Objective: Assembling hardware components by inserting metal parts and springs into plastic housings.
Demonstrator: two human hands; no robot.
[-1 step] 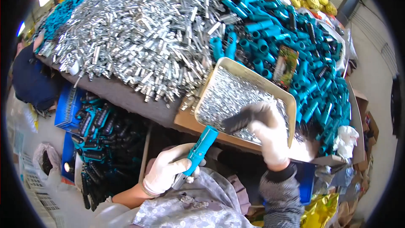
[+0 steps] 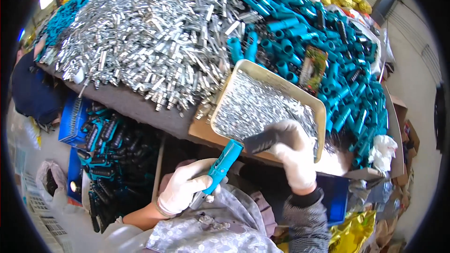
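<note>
My left hand [image 2: 180,191], in a white glove, is closed around a teal tubular handle [image 2: 227,159]. The handle slants with its open end up and away from me, and a grey metal part [image 2: 198,200] sticks out at its lower end. To its right hovers my right hand [image 2: 296,154], in a white glove with darkened fingers. Those fingers are bent together beside the tube's open end; what they pinch, if anything, is hidden. Just beyond is a cream tray [image 2: 322,131] of small shiny metal pieces [image 2: 262,105].
A large heap of silver metal parts [image 2: 140,42] covers the table, with teal handles [image 2: 344,93] piled at right. Below left, a blue crate [image 2: 71,126] stands beside black-and-teal tools [image 2: 110,159]. A person in dark clothing [image 2: 35,89] is at far left.
My right hand has drawn slightly back from the tray, toward the tube's open end. My left hand keeps its hold on the handle. The whole view has shifted a little.
</note>
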